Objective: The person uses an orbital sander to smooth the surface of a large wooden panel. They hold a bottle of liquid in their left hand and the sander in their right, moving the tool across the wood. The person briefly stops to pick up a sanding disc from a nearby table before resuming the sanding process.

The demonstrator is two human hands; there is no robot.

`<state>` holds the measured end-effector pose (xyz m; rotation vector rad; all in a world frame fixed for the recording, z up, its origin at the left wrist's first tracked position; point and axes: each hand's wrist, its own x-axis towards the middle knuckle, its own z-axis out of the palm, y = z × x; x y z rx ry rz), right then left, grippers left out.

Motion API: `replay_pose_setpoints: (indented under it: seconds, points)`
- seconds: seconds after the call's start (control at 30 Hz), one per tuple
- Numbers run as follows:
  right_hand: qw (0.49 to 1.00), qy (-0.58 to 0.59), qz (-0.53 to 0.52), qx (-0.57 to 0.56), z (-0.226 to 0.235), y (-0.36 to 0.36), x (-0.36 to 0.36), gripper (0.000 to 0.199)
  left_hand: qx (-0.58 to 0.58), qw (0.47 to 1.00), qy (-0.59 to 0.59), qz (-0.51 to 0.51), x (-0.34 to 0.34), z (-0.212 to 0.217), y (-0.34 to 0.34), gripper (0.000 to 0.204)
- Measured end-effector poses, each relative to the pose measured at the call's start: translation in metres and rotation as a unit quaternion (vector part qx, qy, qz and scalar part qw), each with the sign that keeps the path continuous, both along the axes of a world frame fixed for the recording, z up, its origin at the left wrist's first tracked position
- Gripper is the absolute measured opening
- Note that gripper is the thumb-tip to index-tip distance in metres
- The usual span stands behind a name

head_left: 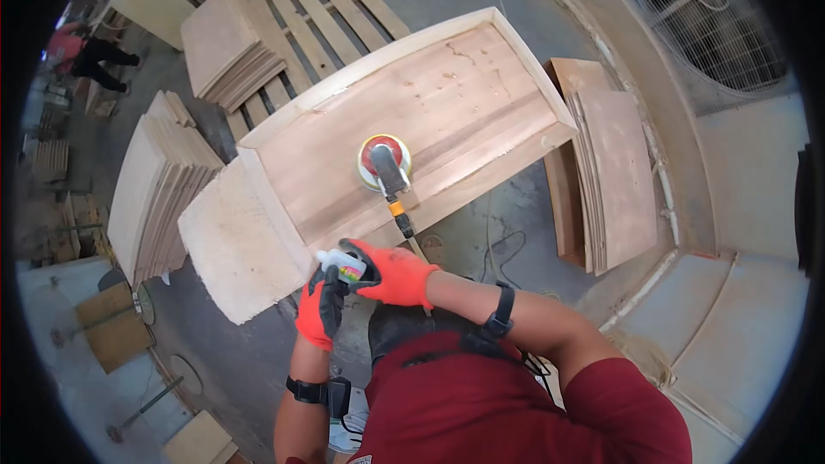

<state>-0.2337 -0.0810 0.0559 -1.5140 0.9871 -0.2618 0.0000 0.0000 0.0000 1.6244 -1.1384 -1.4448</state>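
Note:
I hold a small white plastic bottle [350, 269] with a coloured label over the near left corner of a framed wooden panel [344, 112]. My left hand [320, 308], in an orange glove with black fingers, is closed round its lower side. From the right, my right hand [397, 275], gloved the same way, grips the bottle too; its fingers partly cover the label. The narrow end of the bottle points left. Beyond my hands, a round sander [384, 163] with a red and yellow head rests on the panel, its hose trailing toward me. Glossy wet-looking spots mark the panel's far right part.
A pale board [245, 241] lies under the panel's left end. Stacked wooden panels stand at the left [159, 193], far left [228, 47] and right [614, 176]. Behind is a slatted pallet [322, 21]. Another person [99, 56] is at the far left. A caged fan [713, 17] stands far right.

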Motion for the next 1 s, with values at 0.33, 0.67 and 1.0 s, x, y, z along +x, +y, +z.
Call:
replay_pose_setpoints:
  seconds: [0.33, 0.67, 1.0]
  points:
    - [0.869, 0.321, -0.163, -0.339, -0.017, -0.081, -0.062, 0.089, 0.095, 0.963, -0.021, 0.251, 0.144, -0.035, 0.021, 0.043]
    - [0.876, 0.419, -0.191, -0.144, -0.026, -0.110, 0.028, 0.094, 0.117, 0.957, -0.021, 0.265, 0.228, -0.079, 0.033, 0.031]
    - [0.873, 0.359, -0.282, -0.173, -0.057, -0.116, 0.025, 0.089, 0.148, 0.911, -0.371, 0.103, 0.255, -0.061, 0.024, 0.036]
